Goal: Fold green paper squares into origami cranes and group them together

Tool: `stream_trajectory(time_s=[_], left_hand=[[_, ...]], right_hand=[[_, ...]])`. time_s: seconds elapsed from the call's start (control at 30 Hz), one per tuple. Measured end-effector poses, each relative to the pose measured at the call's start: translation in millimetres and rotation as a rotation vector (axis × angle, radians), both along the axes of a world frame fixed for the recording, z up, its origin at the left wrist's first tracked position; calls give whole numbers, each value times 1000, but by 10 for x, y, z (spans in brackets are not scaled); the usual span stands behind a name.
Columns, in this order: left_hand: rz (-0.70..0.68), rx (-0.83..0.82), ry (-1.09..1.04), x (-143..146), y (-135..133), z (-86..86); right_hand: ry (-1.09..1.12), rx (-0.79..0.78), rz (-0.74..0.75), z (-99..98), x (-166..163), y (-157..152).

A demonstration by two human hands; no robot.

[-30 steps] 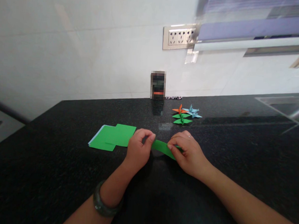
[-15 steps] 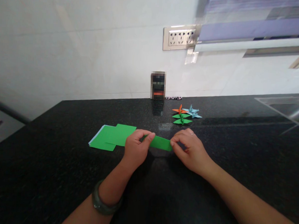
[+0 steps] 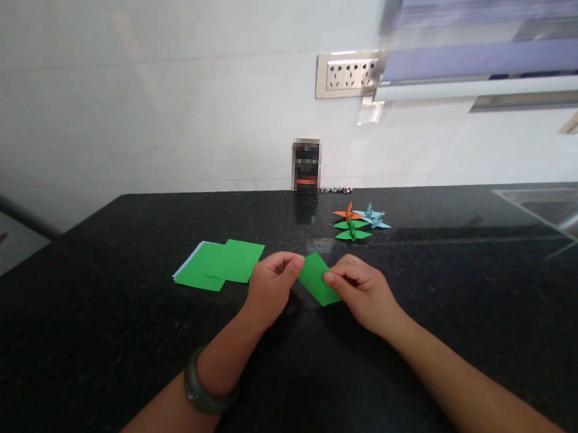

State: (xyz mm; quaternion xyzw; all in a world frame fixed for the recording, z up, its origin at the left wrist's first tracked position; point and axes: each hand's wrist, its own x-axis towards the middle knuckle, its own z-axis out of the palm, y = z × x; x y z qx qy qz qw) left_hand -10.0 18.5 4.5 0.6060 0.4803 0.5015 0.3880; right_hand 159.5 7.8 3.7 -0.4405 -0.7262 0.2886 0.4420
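A green sheet of paper is held up between my two hands, just above the dark counter. My left hand pinches its left corner between thumb and fingers. On the other side, my right hand grips the right edge, thumb on the near face. The sheet looks four-sided and tilted; whether it is folded double I cannot tell. Left of my left hand lie loose green sheets, overlapping, with pale blue edges showing beneath. Several folded paper cranes in green, orange and light blue sit behind my right hand.
A blurred dark upright object stands against the wall, with a beaded strand beside it. A metal-rimmed sink is at the right. Above are wall sockets and a purple panel.
The green paper has turned from a long narrow strip between my hands to a tilted four-sided shape. My left hand has shifted slightly right. The cranes and loose sheets stay in place.
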Motion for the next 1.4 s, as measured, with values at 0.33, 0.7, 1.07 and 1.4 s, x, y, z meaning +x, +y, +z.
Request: stream_trajectory(time_s=[0.33,0.7,1.07,1.4], left_hand=[[-123,-155,-33,53,-23,-30],[-219,-322,-88,71,-34,-66],[-134,-385,-236,78,-16,-84],[-133,-368,-141,81,-23,-71]], right_hand=[[409,-628,-8,-66,-37,30],[414,-577,-12,-44,-51,28],[240,-646,87,-51,-47,-5],[232,-635,44,-36,-43,-14]])
